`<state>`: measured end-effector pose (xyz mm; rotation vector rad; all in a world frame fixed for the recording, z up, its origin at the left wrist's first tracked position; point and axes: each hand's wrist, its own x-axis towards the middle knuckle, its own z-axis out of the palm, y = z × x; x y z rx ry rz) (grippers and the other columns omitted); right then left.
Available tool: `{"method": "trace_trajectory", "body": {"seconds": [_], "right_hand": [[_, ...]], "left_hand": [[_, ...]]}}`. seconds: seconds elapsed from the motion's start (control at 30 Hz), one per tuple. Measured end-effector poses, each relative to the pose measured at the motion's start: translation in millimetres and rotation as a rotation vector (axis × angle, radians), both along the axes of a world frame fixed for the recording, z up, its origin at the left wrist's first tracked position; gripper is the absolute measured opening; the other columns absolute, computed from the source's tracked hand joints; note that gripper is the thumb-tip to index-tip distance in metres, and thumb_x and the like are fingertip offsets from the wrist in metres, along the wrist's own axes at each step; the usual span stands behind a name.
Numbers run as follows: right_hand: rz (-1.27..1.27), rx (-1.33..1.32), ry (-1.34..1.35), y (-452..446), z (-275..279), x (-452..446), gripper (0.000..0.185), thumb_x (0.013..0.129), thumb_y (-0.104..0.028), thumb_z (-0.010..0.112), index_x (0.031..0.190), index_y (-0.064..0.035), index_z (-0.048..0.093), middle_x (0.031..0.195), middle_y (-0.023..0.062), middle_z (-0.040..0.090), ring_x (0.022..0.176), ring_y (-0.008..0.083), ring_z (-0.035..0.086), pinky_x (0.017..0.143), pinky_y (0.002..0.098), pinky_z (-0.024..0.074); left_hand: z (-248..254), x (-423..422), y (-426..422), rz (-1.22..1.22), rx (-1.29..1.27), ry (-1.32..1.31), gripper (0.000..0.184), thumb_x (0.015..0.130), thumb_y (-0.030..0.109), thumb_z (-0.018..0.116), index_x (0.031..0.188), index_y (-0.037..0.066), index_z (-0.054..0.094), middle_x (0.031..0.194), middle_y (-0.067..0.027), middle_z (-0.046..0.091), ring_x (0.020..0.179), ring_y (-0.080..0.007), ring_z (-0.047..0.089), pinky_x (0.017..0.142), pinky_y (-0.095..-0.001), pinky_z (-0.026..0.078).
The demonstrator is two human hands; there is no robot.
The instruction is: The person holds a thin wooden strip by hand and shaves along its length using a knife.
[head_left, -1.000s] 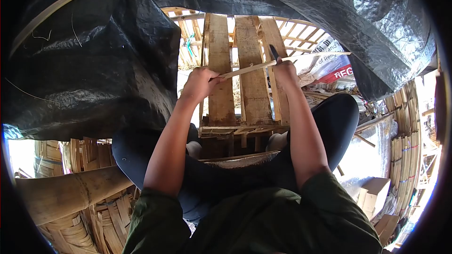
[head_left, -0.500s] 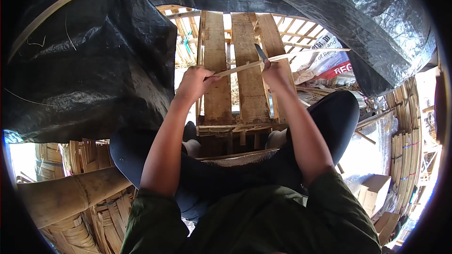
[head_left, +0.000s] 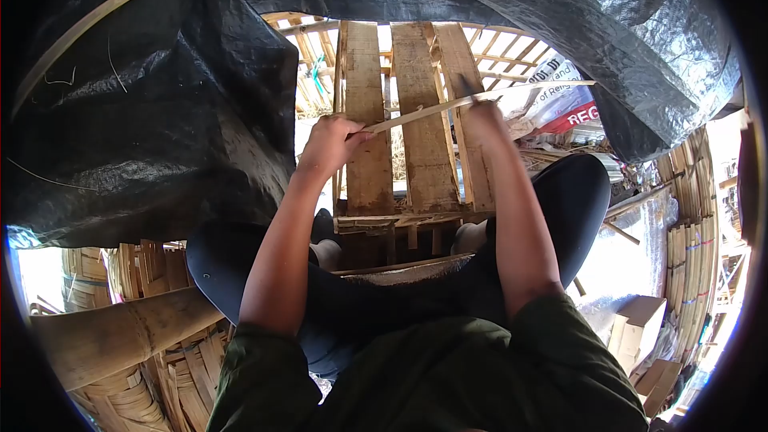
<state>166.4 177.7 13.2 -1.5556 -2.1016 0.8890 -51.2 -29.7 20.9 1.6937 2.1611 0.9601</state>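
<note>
A long, pale bamboo strip (head_left: pixel 420 114) slants up to the right above a bench of wooden planks (head_left: pixel 364 168). My left hand (head_left: pixel 330 142) is closed around its near-left end. My right hand (head_left: pixel 485 120) grips a knife (head_left: pixel 466 86) against the strip further along. The dark blade points up and away and is smeared by motion; the handle is hidden in the fist. Beyond my right hand, the strip's thin far end reaches out over a printed white and red sack.
Black plastic sheeting (head_left: pixel 152 104) hangs at the left and across the top. The printed sack (head_left: pixel 560 104) lies at the right. A thick bamboo pole (head_left: pixel 128 332) is at lower left, a cardboard box (head_left: pixel 636 332) at lower right, near bundled bamboo strips (head_left: pixel 690 264).
My right hand and the knife have moved to the right along the bamboo strip, away from my left hand. The left hand has stayed nearly in place on the strip.
</note>
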Motion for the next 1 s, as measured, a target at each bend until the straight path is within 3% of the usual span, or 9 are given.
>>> {"method": "trace_trajectory", "body": {"seconds": [0.1,0.2,0.43,0.5,0.57,0.63,0.67,0.77,1.0], "right_hand": [[0.054,0.013,-0.214,-12.5,-17.7,-20.4,0.051,0.105,-0.04,0.043,0.11,0.0069,0.061,0.065,0.0108,0.059,0.05,0.0208,0.056,0.044,0.0382,0.046],[0.003,-0.248,-0.061,-7.2,40.7,-14.7,0.039,0.097,-0.024,0.049,0.115,0.0053,0.067,0.101,0.0276,0.071,0.092,0.0335,0.072,0.073,0.0422,0.0561],[-0.01,-0.285,-0.014,-43.3,22.6,-16.3,0.04,0.098,-0.025,0.045,0.112,0.0077,0.064,0.094,0.0256,0.071,0.079,0.0345,0.072,0.055,0.0403,0.0546],[-0.245,-0.657,0.282,-6.8,16.2,-7.5,0.027,0.098,-0.019,0.047,0.104,-0.0008,0.066,0.073,0.0113,0.063,0.056,0.0219,0.06,0.046,0.0369,0.0475],[-0.228,-0.571,0.277,12.4,-14.8,-4.4,0.034,0.098,-0.025,0.045,0.113,0.0012,0.062,0.079,0.0184,0.067,0.06,0.025,0.066,0.044,0.0359,0.045],[-0.005,0.217,0.135,0.3,-48.6,-3.8,0.026,0.101,-0.026,0.048,0.083,-0.0072,0.051,0.062,0.0022,0.047,0.042,0.0102,0.039,0.037,0.0307,0.0299],[0.06,-0.408,-0.023,-53.3,18.1,-15.4,0.03,0.101,-0.029,0.049,0.082,-0.0062,0.052,0.063,0.0023,0.049,0.045,0.0104,0.04,0.038,0.0303,0.029],[-0.094,-0.727,0.334,-22.5,16.7,-3.0,0.032,0.1,-0.028,0.048,0.097,0.0018,0.059,0.073,0.0074,0.058,0.052,0.0164,0.052,0.043,0.0329,0.0421],[-0.054,-0.594,0.26,-47.5,28.8,-7.9,0.015,0.098,-0.014,0.046,0.085,-0.007,0.049,0.066,-0.0019,0.035,0.046,0.0098,0.028,0.039,0.0298,0.027]], "left_hand": [[7.7,0.3,-0.7,0.017,-0.077,-0.016,0.024,0.086,0.03,0.075,0.096,0.009,0.077,0.085,-0.0189,0.065,0.079,-0.0364,0.065,0.072,-0.0442,0.051],[5.2,0.9,-1.1,0.017,-0.06,-0.032,0.024,0.085,0.03,0.076,0.096,0.008,0.076,0.084,-0.0189,0.065,0.079,-0.0364,0.065,0.073,-0.0444,0.051],[6.8,2.1,0.7,0.025,-0.076,-0.054,0.023,0.085,0.029,0.076,0.095,0.008,0.076,0.084,-0.0191,0.065,0.079,-0.0365,0.065,0.073,-0.0445,0.051],[6.1,1.6,0.0,0.011,-0.037,-0.054,0.023,0.085,0.029,0.076,0.095,0.008,0.077,0.083,-0.0194,0.065,0.079,-0.0365,0.065,0.073,-0.0444,0.051],[3.8,1.2,-0.3,0.024,-0.032,-0.052,0.023,0.085,0.029,0.076,0.095,0.008,0.077,0.083,-0.0194,0.065,0.08,-0.0364,0.065,0.073,-0.0442,0.051],[4.0,0.8,0.6,0.031,-0.026,-0.052,0.023,0.085,0.029,0.076,0.095,0.008,0.077,0.083,-0.0193,0.065,0.08,-0.0364,0.066,0.073,-0.044,0.051],[5.3,-0.1,0.6,0.029,-0.045,-0.032,0.023,0.085,0.029,0.076,0.095,0.009,0.077,0.083,-0.0194,0.065,0.081,-0.0362,0.066,0.073,-0.044,0.052],[4.8,1.8,0.9,0.02,-0.052,-0.023,0.023,0.085,0.029,0.077,0.096,0.009,0.077,0.083,-0.0196,0.065,0.081,-0.0362,0.066,0.073,-0.0439,0.052],[7.3,1.2,1.2,0.028,-0.08,-0.001,0.023,0.084,0.029,0.077,0.096,0.008,0.077,0.086,-0.0191,0.067,0.081,-0.0364,0.066,0.074,-0.044,0.052]]}}
